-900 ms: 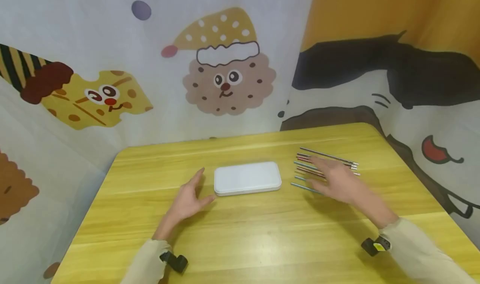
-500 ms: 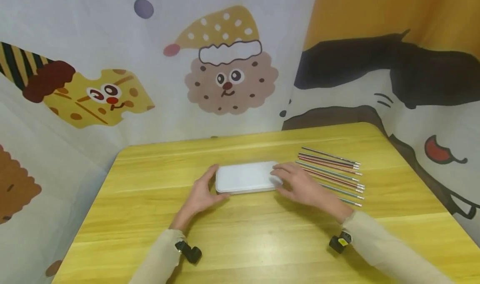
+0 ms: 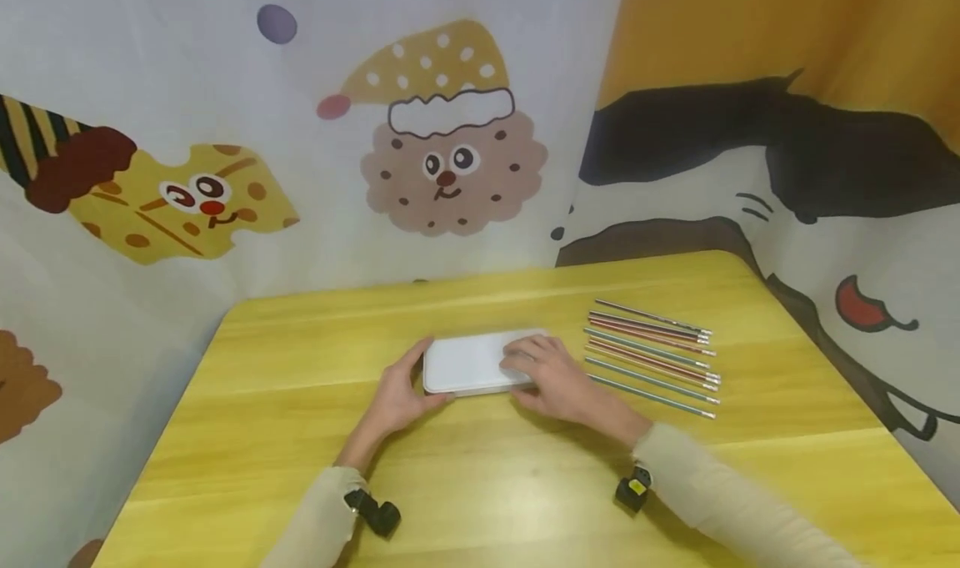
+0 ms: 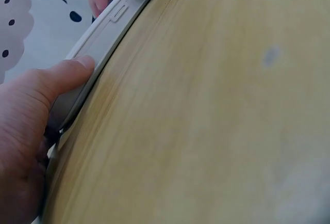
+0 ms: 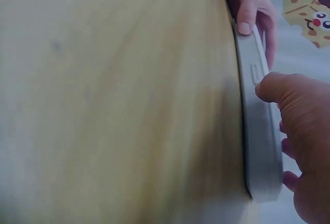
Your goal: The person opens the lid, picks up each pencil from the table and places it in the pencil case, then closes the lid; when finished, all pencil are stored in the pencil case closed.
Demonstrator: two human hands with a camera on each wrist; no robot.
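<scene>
A closed white pencil case lies flat on the wooden table. My left hand grips its left end, the thumb along the front side and the fingers behind. At the right part my right hand holds it, fingers bent over the lid and thumb at the front. In the right wrist view that thumb rests beside a small catch on the side of the case. The left wrist view shows the left thumb against the same side.
Several pencils with white ends lie side by side to the right of the case. The table reaches back to a curtain printed with cartoon figures. Each wrist wears a small black camera.
My right hand has moved left from above the pencils onto the case. My left hand has come right and closed round the case's left end. The pencils stay put.
</scene>
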